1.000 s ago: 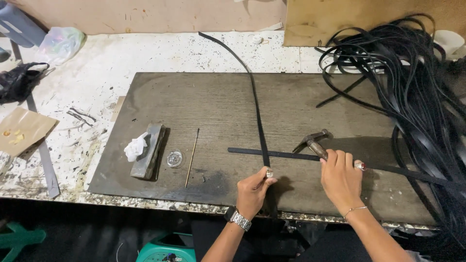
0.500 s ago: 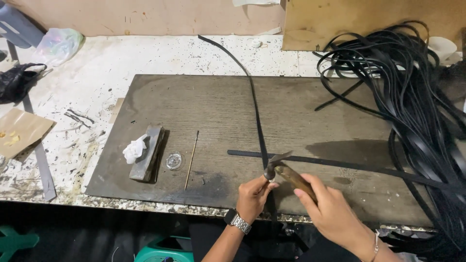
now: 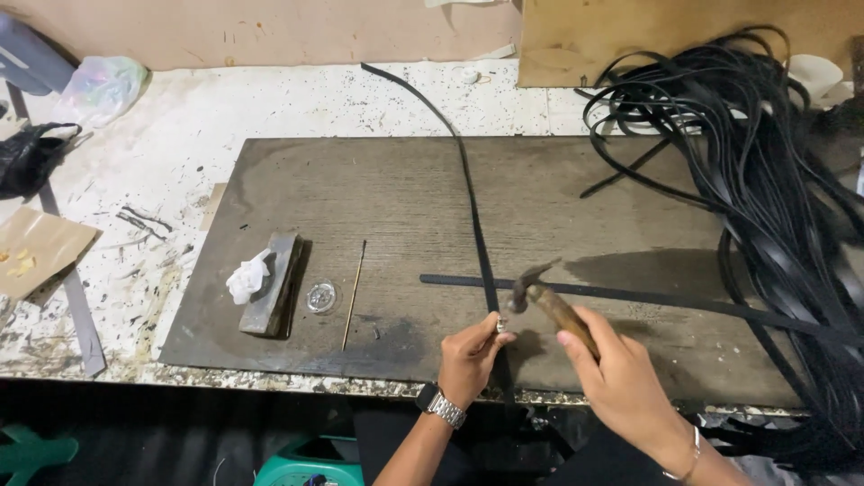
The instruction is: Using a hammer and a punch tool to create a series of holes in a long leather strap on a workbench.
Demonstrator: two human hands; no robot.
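My left hand pinches a small metal piece against a long black strap that runs from the table's back edge to its front edge. My right hand grips the wooden handle of a hammer; its metal head hangs just above and right of the pinched spot. A second black strap lies crosswise under the first. Both rest on a dark work board.
A large tangle of black straps fills the right side. On the board's left lie a grey block with a white rag, a small clear round lid and a thin stick. Cardboard and a black bag sit far left.
My right hand picked up the hammer from the crosswise strap and brought it over to the spot my left hand pinches. My left hand stayed on the strap.
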